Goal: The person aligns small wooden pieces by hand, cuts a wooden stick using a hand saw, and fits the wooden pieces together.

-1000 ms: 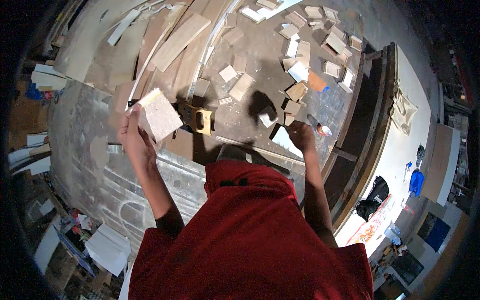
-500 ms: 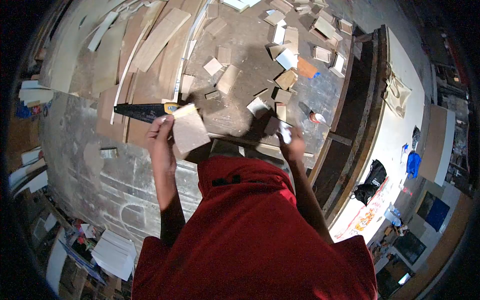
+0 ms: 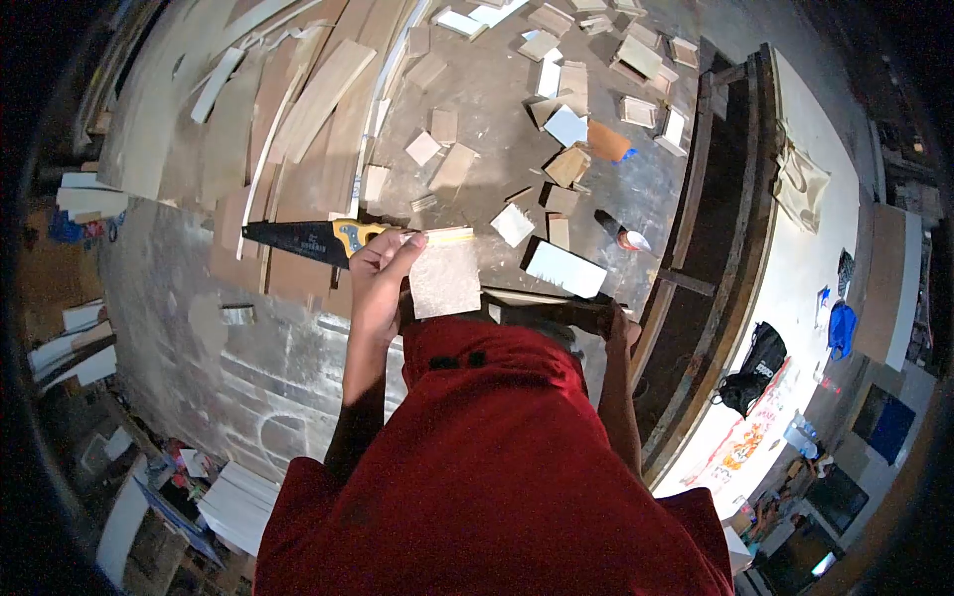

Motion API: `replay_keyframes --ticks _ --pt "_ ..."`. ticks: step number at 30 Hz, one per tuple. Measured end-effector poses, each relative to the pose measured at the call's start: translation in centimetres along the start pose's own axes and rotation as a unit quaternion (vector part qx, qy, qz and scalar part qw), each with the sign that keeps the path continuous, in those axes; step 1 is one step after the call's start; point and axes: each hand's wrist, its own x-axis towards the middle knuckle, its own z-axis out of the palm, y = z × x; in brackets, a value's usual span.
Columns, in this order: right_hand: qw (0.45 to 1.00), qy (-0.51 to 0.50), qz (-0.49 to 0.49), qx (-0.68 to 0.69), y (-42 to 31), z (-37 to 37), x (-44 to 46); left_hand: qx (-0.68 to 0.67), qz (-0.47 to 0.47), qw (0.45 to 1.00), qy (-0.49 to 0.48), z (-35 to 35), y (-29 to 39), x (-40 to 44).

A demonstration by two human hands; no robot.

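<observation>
My left hand (image 3: pixel 386 278) pinches a small square wooden piece (image 3: pixel 445 276) by its upper left corner, thumb on the near face. A yellow strip runs along the piece's top edge. Behind that hand lies a handsaw (image 3: pixel 308 241) with a black blade and a yellow handle. My right hand (image 3: pixel 621 328) is low at the table's near edge, its fingers dark and hard to make out. Just beyond it, a white rectangular block (image 3: pixel 566 266) rests on the table, beside a squarish pale wood piece (image 3: pixel 514 225).
Wood offcuts (image 3: pixel 454 169) and small box-like pieces (image 3: pixel 639 111) are scattered over the worktable (image 3: pixel 497 129). Long boards (image 3: pixel 323 99) lie at the left. A glue bottle (image 3: pixel 632 240) stands at the right, near a dark gap beside a white-topped table (image 3: pixel 785 268).
My right hand has let go of the white block, now on the table, and moved down and right. My left hand has shifted right with the square wooden piece, which now sits straighter.
</observation>
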Motion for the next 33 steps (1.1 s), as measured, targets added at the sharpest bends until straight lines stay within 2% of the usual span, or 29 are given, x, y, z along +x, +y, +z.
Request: replay_keyframes --ticks 3,4,6,7,10,12,14,16,18,20,21,23,24,27,28,30,32,33 --pt "0.991 0.014 -0.012 0.134 -1.4 -0.9 -1.4 0.004 0.004 1.000 -0.011 0.1 0.0 -0.3" --pt "0.991 0.015 -0.012 0.136 -2.8 -1.5 -3.3 0.001 -0.004 1.000 -0.010 0.4 0.3 -0.4" --pt "0.923 -0.064 -0.069 0.373 -5.9 -3.6 -8.1 -0.002 0.004 1.000 -0.013 0.9 0.5 -0.6" --pt "0.904 -0.103 -0.105 0.401 -7.4 -5.2 -10.2 -0.004 0.012 1.000 -0.016 1.0 0.6 -0.6" --pt "0.872 -0.119 -0.223 0.420 -10.0 -8.8 -12.4 0.011 0.017 0.998 -0.053 1.0 0.9 -0.5" --pt "0.857 -0.087 -0.309 0.403 -11.9 -11.0 -12.5 0.029 0.006 0.998 -0.050 2.0 2.1 -0.9" --pt "0.871 0.013 -0.324 0.370 -16.3 -13.7 -14.6 0.050 -0.005 0.998 -0.049 2.2 2.3 -1.0" --pt "0.832 0.026 -0.367 0.416 -22.9 -16.2 -19.0 0.071 0.032 0.991 -0.106 2.0 1.7 -0.6" --pt "0.770 -0.029 -0.367 0.522 -29.2 -18.2 -24.0 0.066 0.030 0.988 -0.134 2.7 2.4 -0.9" --pt "0.739 -0.129 -0.437 0.497 -32.3 -19.8 -27.6 0.004 0.043 0.986 -0.158 3.9 3.0 -1.5" --pt "0.738 -0.124 -0.437 0.499 -33.2 -20.1 -29.6 0.014 0.039 0.978 -0.202 3.5 3.0 -1.5" --pt "0.750 -0.276 -0.458 0.388 -34.6 -20.0 -33.0 0.044 0.050 0.972 -0.227 3.9 3.8 -2.4" --pt "0.750 -0.271 -0.460 0.390 -35.0 -19.6 -33.9 0.070 0.060 0.966 -0.243 4.1 4.3 -3.0" --pt "0.695 -0.380 -0.534 0.296 -35.9 -18.8 -35.8 0.086 0.058 0.959 -0.265 4.3 4.9 -4.3" --pt "0.719 -0.306 -0.572 0.250 -36.1 -18.8 -36.4 0.096 0.064 0.954 -0.278 4.3 5.2 -4.5" --pt "0.732 -0.231 -0.609 0.203 -37.0 -18.7 -37.7 0.117 0.060 0.947 -0.292 4.2 6.0 -4.8" --pt "0.708 -0.265 -0.652 0.060 -38.0 -18.3 -39.4 0.159 0.046 0.939 -0.302 4.0 6.2 -5.3" --pt "0.720 -0.275 -0.636 0.051 -37.8 -17.3 -40.0 0.150 0.064 0.938 -0.307 4.0 6.1 -5.4"
